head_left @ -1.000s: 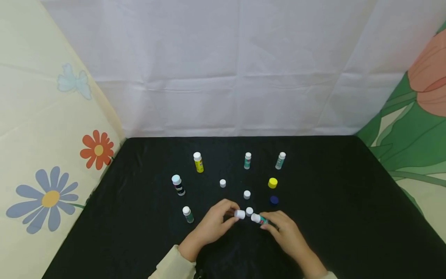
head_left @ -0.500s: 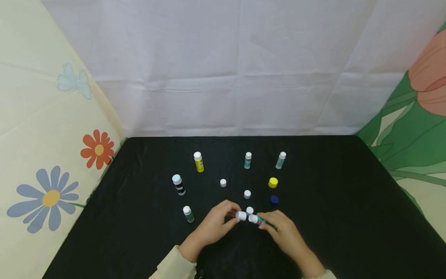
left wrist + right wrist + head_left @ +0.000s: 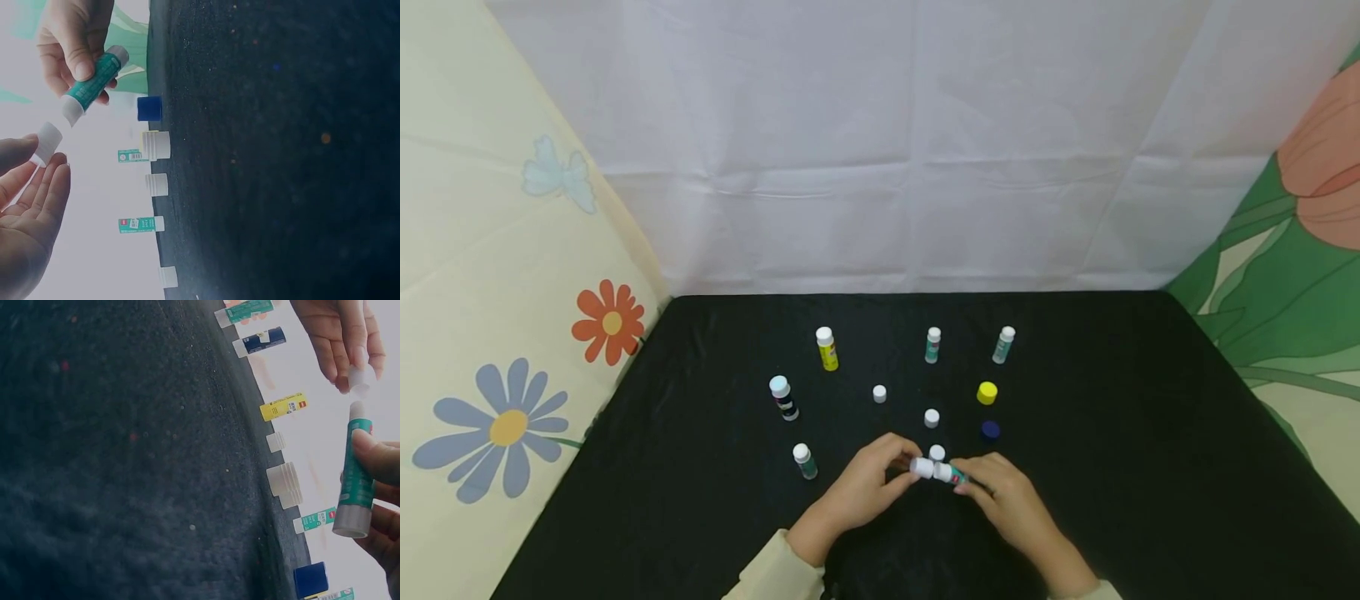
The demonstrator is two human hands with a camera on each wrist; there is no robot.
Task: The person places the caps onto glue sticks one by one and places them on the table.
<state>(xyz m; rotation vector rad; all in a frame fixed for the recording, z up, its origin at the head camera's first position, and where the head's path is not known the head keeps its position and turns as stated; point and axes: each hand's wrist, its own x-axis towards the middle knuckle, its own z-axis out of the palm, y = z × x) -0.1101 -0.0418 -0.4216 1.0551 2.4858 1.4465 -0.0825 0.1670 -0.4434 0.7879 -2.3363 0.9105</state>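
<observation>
My left hand (image 3: 868,479) pinches a white cap (image 3: 47,144) between thumb and fingers, low over the black table. In my right hand (image 3: 1011,504) is a green glue stick (image 3: 355,465), held by its labelled barrel with thumb and fingers. Its bare white end points left at the cap's mouth, and the two are nearly in line, end to end. Both are tilted in the left wrist view. Just behind them stands a white cap (image 3: 937,452) on the cloth.
Behind the hands stand white caps (image 3: 932,418), a yellow cap (image 3: 987,393) and a dark blue cap (image 3: 990,431). Glue sticks stand around them: yellow (image 3: 827,350), dark blue (image 3: 785,402) and green ones (image 3: 806,464) at left and back. A white cloth (image 3: 880,167) hangs behind the table.
The glue stick has moved slightly left and the cap slightly right, so the gap between them has closed up to end against end. The standing caps and sticks keep their places.
</observation>
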